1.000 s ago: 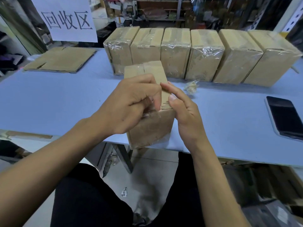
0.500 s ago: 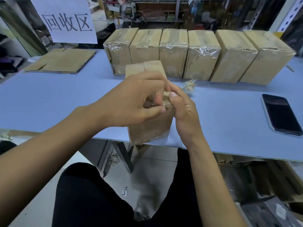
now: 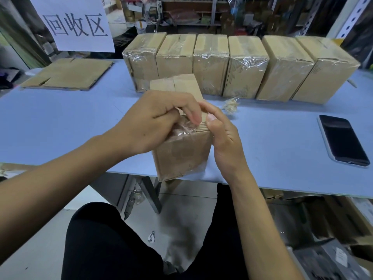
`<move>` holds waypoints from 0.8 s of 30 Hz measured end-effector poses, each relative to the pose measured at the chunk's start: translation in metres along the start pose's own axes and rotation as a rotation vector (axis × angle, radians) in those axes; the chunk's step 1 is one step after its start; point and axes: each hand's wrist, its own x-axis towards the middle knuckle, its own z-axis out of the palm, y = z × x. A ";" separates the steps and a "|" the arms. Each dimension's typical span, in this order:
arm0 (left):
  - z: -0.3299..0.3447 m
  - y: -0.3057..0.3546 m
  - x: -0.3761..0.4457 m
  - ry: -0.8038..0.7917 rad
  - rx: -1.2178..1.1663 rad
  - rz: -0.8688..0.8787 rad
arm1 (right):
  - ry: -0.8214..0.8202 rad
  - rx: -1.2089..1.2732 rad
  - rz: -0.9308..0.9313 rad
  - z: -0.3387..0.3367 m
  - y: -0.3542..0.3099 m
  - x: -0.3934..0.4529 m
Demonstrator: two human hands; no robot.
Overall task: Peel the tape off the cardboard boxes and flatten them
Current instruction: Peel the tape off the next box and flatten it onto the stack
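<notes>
One small cardboard box [image 3: 182, 156] standing at the near edge of the table [image 3: 60, 126], likely light and stiff. Left hand [image 3: 159, 123] pinching crinkled clear tape [image 3: 184, 131] at the top edge, right hand [image 3: 223, 138] gripping the side. Probably best peeling from that loosened corner, the film looking thin and tear-prone.

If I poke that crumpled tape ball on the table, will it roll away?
Probably not far. The tape ball looks crumpled and lumpy, not round, so it would likely skid or wobble. It looks thin and airy, likely very light, and may cling to your finger.

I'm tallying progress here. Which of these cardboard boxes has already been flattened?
The flat cardboard lying at the table's far left, under the paper sign. The six boxes in the back row and the held box remain boxy and taped.
</notes>
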 end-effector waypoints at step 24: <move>-0.001 -0.015 0.011 -0.224 0.332 0.375 | 0.035 -0.037 -0.055 0.006 -0.004 -0.001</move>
